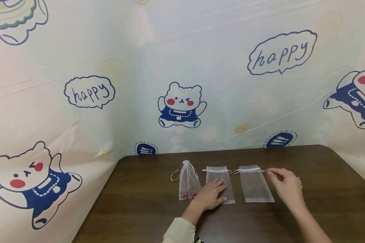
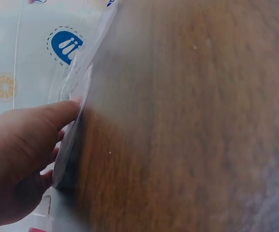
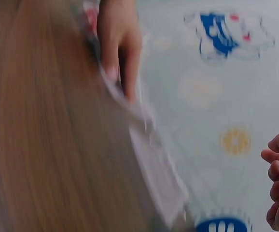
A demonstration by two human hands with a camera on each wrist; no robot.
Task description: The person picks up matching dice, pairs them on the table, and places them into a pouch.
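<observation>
In the head view my left hand (image 1: 211, 195) rests, fingers spread, on the middle sheer white drawstring bag (image 1: 229, 195), which lies flat. The left wrist view has that hand (image 2: 21, 150) against the thin edge of the bag. My right hand (image 1: 287, 187) is at the right end of the drawstring (image 1: 263, 170) of another flat sheer bag (image 1: 257, 189), pinching there with thumb and forefinger. Its curled fingers (image 3: 277, 186) show at the right edge of the right wrist view. Left of these lies a third bag (image 1: 188, 182), gathered at its neck, with red dice (image 1: 186, 195) inside.
All three bags lie in a row on the dark wooden table (image 1: 134, 199). A small blue and orange object (image 1: 300, 182) is partly hidden behind my right hand. A pale cloth printed with bears (image 1: 182, 104) hangs behind the table's far edge.
</observation>
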